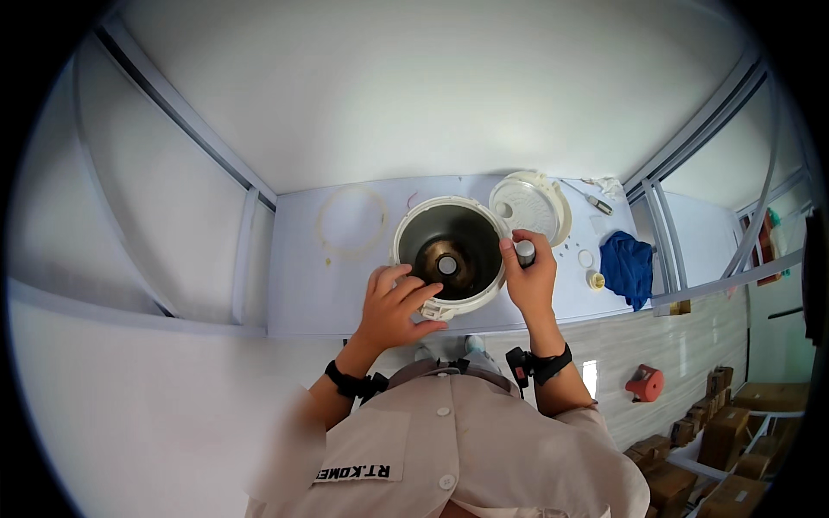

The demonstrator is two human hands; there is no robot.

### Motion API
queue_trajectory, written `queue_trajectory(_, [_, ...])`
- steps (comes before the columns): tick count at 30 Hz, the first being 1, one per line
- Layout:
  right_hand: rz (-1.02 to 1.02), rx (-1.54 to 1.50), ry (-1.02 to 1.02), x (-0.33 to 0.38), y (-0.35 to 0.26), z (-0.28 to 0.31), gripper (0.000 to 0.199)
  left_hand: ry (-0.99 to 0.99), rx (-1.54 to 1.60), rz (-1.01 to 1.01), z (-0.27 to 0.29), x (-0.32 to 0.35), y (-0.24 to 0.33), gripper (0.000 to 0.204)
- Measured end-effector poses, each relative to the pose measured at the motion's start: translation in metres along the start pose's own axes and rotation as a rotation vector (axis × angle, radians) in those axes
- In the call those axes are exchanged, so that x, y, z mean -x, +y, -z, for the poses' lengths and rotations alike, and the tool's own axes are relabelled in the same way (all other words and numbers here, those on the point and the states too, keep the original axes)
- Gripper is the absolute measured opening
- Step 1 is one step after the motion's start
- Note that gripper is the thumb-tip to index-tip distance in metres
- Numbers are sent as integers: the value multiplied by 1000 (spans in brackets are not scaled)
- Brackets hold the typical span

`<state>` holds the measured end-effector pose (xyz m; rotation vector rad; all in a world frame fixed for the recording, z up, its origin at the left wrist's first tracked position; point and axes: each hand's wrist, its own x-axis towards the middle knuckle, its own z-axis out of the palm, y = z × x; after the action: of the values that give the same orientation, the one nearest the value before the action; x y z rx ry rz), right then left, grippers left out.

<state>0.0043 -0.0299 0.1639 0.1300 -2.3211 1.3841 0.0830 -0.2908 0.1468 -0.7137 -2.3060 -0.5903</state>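
Note:
A white rice cooker body (pixel 414 226) stands at the middle of the table, its lid off and its dark inside facing up. At the bottom inside is a round grey centre piece (pixel 446 265) with brownish stains around it. My left hand (pixel 395 309) rests over the near left rim, fingers spread, thumb apart by the front latch. Close against the right side of the rim, my right hand (pixel 529 281) is closed around a cylindrical handle with a grey end (pixel 525 250); the rest of that tool is hidden. Behind it lies a round white lid (pixel 537 211).
A pale ring (pixel 321 226) lies on the left of the table (pixel 298 293). Toward the right are a screwdriver (pixel 598 205), small dark bits, a small yellowish round part (pixel 596 280) and a blue cloth (pixel 628 266). A red stool (pixel 645 383) and cardboard boxes (pixel 724 436) stand on the floor.

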Motion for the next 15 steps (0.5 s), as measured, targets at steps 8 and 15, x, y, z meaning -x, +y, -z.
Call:
queue_trajectory(8, [-307, -231, -190, 20, -27, 31, 28, 83, -17, 42, -29, -3, 17, 60])
queue_trajectory(15, [-238, -397, -112, 50, -22, 64, 29, 142, -120, 127, -48, -16, 51, 67])
